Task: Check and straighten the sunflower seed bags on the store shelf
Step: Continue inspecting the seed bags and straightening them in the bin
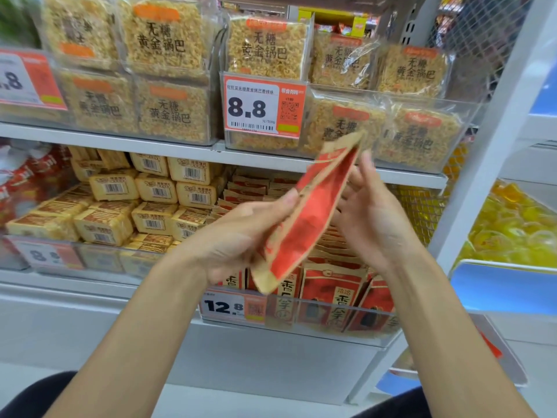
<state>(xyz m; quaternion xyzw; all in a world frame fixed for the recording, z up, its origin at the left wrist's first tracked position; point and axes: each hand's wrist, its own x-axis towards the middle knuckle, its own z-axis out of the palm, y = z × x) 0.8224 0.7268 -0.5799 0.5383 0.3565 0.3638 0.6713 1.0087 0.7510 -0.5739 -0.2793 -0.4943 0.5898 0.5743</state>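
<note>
Grey metal store shelf (pixel 120 140), two tiers in view, white upright post (pixel 494 140) on the right with a wire mesh side panel (pixel 476 34) above it. Pale floor below.

Top tier: clear plastic bins of square golden rice-crisp packs (pixel 168 110), nine pack faces showing. Lower tier, left to right: red-and-white packets (pixel 27 176), blurred; small yellow barcoded blocks (pixel 153 218) stacked in a heap; then a clear plastic bin (pixel 331 324) of upright red-and-brown seed bags (pixel 334 294), at least three in the front row and more rows packed behind. Beyond the post, a tray of yellow jelly cups (pixel 512 224).

Price tags, four: white-and-orange "8.8" tag (pixel 262 107) on the top bins, a cut-off tag at far left (pixel 18 79), a blurred one at lower left (pixel 45 256), and a "12.8" tag (pixel 232 307) on the seed bag bin.

One red-and-brown paper sunflower seed bag (pixel 304 218) is out of the bin, held up in front of the lower tier, tilted with its top toward the upper right, motion-blurred. It covers part of the stock behind it.

Left hand (pixel 241 233): thumb on the bag's face, fingers curled behind, clamped on its lower half. Right hand (pixel 373 218): fingers straight and slightly apart, palm facing the bag, just beside its upper edge; contact not clear.
</note>
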